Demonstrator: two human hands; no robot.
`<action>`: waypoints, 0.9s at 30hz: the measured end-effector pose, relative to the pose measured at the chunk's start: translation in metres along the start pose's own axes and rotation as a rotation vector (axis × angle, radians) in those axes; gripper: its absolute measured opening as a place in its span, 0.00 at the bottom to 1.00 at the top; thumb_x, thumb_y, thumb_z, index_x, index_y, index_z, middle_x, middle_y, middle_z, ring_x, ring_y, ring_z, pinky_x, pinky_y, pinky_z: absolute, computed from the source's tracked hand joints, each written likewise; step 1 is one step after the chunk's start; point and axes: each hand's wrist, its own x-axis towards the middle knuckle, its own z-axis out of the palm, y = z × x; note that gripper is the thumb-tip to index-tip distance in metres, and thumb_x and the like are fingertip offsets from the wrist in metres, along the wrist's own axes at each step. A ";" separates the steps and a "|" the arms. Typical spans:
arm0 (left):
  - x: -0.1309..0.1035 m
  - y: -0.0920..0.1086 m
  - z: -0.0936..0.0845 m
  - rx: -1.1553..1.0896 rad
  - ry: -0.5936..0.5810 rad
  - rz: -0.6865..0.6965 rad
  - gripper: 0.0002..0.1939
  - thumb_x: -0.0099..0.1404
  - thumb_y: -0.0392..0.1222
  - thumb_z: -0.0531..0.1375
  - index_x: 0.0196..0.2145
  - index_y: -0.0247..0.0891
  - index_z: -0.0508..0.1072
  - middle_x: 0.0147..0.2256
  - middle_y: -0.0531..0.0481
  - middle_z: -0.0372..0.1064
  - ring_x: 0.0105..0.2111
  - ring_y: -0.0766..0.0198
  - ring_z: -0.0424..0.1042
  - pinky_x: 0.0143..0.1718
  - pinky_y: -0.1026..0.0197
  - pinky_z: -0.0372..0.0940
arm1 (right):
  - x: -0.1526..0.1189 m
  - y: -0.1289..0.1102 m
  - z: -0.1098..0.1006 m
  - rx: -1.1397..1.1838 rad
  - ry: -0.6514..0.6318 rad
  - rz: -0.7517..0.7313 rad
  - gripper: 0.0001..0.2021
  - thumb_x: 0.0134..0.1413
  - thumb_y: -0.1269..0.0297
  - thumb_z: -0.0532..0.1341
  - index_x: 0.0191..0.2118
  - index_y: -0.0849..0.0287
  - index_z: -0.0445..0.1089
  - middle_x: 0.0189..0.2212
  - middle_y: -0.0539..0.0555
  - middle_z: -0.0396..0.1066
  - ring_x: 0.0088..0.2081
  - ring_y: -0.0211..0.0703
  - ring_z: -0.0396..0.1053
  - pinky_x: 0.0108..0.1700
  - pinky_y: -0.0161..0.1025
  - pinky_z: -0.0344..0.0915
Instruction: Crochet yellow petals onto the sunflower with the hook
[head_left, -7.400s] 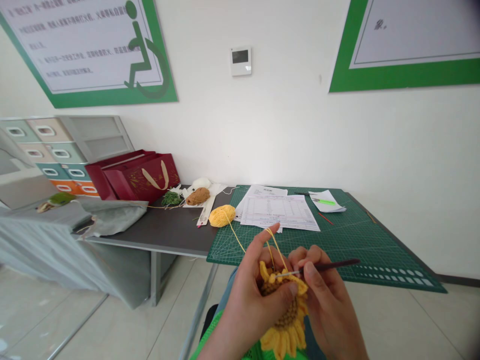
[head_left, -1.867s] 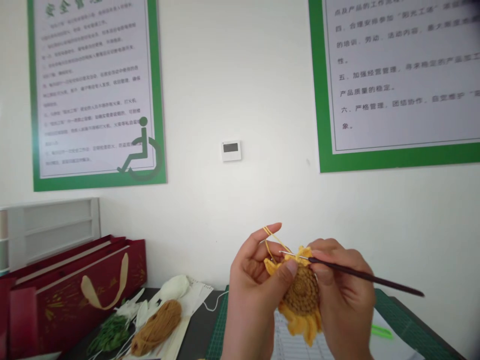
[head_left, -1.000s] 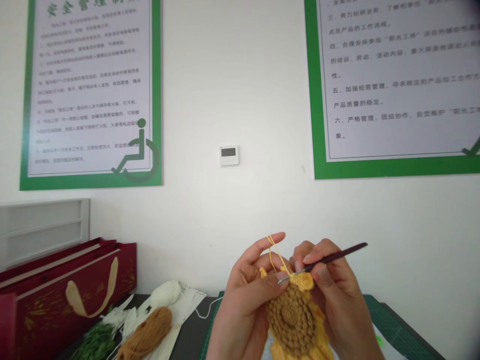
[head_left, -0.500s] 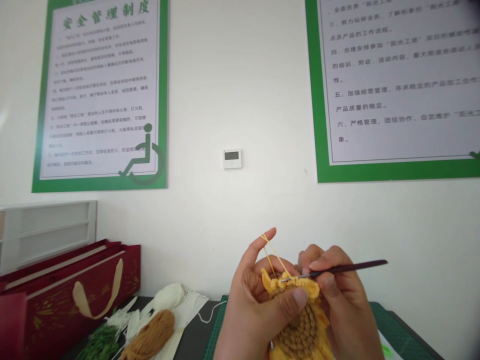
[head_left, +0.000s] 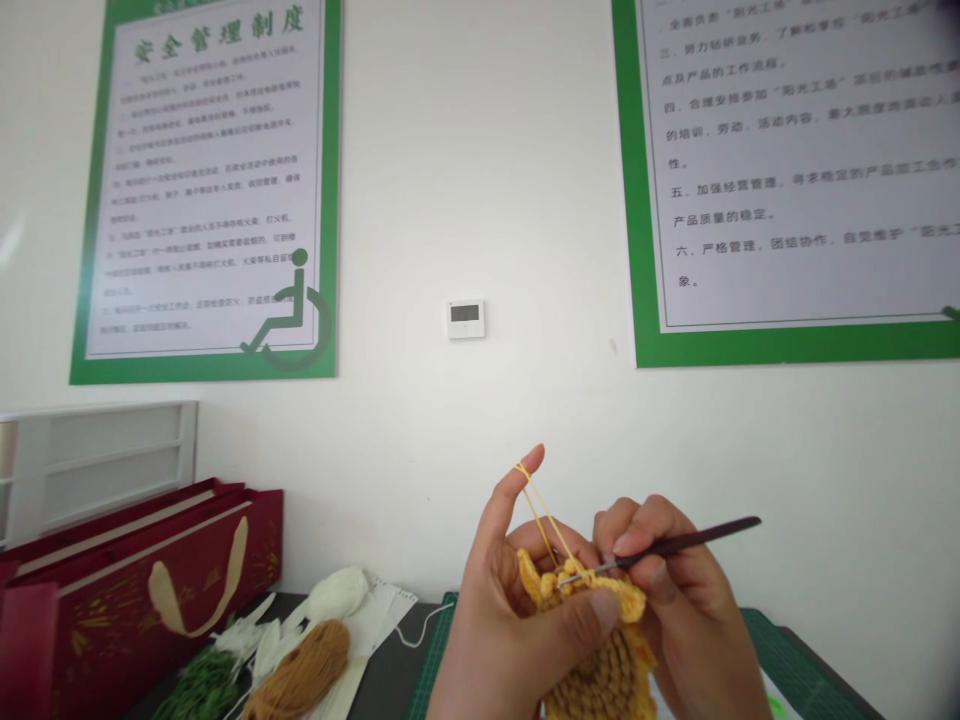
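My left hand point(head_left: 517, 620) pinches a round crochet piece point(head_left: 592, 680) with a brown centre and a yellow ruffled edge, its thumb lying on the front. Yellow yarn point(head_left: 541, 508) loops over the raised left index finger and runs down to the edge. Between the thumb and fingers of my right hand point(head_left: 675, 570) is a crochet hook point(head_left: 694, 537) with a dark handle; its metal tip is at the yellow stitches near the left thumb. The lower part of the piece is cut off by the frame.
At the left, dark red gift bags point(head_left: 142, 600) stand before a white rack point(head_left: 112, 445). Brown yarn point(head_left: 304, 670), white yarn point(head_left: 337, 593) and green yarn point(head_left: 199, 685) lie beside them. A green cutting mat point(head_left: 795, 655) is under the hands. Posters hang on the wall.
The hook has tilted, its handle end shifting slightly left and its tip slightly lower. The left index finger has risen a little, and the crochet piece has tipped and moved slightly down.
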 end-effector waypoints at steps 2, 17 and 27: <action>0.001 -0.001 0.000 0.007 0.017 0.009 0.54 0.52 0.36 0.75 0.70 0.50 0.53 0.31 0.53 0.72 0.27 0.68 0.69 0.32 0.64 0.61 | -0.001 0.001 0.003 -0.074 0.062 -0.074 0.06 0.65 0.58 0.61 0.38 0.52 0.72 0.31 0.50 0.66 0.31 0.39 0.65 0.32 0.37 0.64; -0.005 -0.002 0.013 0.030 0.184 0.116 0.51 0.53 0.36 0.75 0.69 0.49 0.56 0.31 0.53 0.73 0.26 0.68 0.69 0.30 0.66 0.64 | -0.009 0.002 0.043 -0.192 0.392 -0.314 0.08 0.66 0.64 0.60 0.32 0.53 0.65 0.31 0.49 0.68 0.36 0.43 0.68 0.35 0.41 0.60; -0.005 -0.011 0.021 0.052 0.224 0.203 0.44 0.56 0.36 0.72 0.66 0.50 0.59 0.36 0.50 0.74 0.27 0.64 0.71 0.31 0.61 0.71 | -0.006 0.003 0.048 -0.257 0.513 -0.367 0.09 0.66 0.67 0.60 0.32 0.55 0.64 0.30 0.47 0.66 0.36 0.40 0.68 0.32 0.39 0.58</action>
